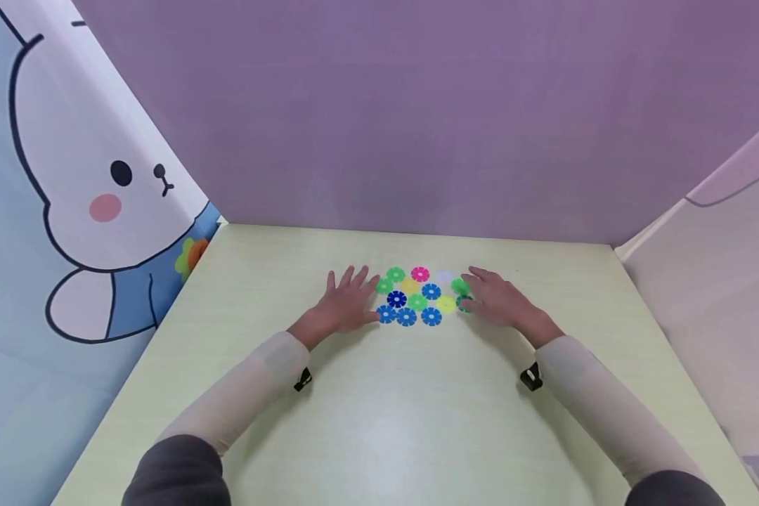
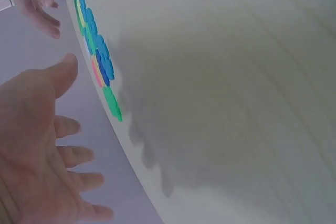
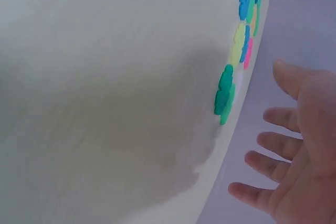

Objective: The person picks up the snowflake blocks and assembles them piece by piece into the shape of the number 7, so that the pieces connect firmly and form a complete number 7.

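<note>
Several flat, notched plastic discs lie in a close group on the table, in blue, green, yellow, pink and white. A pink disc (image 1: 420, 274) is at the back, a dark blue disc (image 1: 396, 299) toward the left, a yellow disc (image 1: 445, 304) toward the right. At the group's left edge my left hand (image 1: 344, 303) hovers with spread fingers, holding nothing. My right hand (image 1: 498, 299) is at the right edge, fingers extended, overlapping a dark green disc (image 1: 464, 303) in the head view. Both wrist views show the palms raised over the table, with the dark green disc (image 3: 224, 90) nearest the right hand.
The pale wooden table (image 1: 379, 422) runs up to a purple panel (image 1: 379, 126) at the back. A cartoon-printed cloth (image 1: 88, 211) hangs along the left side, and a pale cloth (image 1: 721, 295) along the right. Small black devices (image 1: 531, 377) sit under the wrists.
</note>
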Demonstrator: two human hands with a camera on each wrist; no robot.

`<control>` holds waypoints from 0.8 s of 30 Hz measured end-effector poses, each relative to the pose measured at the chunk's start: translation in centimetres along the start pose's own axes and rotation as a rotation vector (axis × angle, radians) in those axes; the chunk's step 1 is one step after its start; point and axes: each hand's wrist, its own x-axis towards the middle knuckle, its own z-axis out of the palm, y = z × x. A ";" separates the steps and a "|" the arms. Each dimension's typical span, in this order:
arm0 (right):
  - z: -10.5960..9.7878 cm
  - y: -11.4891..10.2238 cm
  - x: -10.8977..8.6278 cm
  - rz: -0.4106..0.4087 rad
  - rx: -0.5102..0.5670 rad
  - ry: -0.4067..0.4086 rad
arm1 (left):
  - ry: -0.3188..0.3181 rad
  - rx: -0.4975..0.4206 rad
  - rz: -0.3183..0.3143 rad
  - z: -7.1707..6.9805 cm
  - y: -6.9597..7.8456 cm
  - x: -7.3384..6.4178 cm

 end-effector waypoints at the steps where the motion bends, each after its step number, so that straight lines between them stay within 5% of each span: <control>1: 0.0 0.1 0.3 0.007 0.010 0.003 | 0.002 0.006 0.002 0.1 0.1 0.1; 8: 0.3 0.3 3.2 0.060 0.079 0.048 | 0.056 -0.015 0.038 0.7 1.2 0.6; 14: 0.9 0.0 5.3 0.113 0.099 0.039 | 0.039 0.004 0.077 1.8 1.7 1.2; 24: 1.6 -0.5 6.9 0.121 0.066 0.006 | 0.051 0.021 0.083 1.6 2.1 1.4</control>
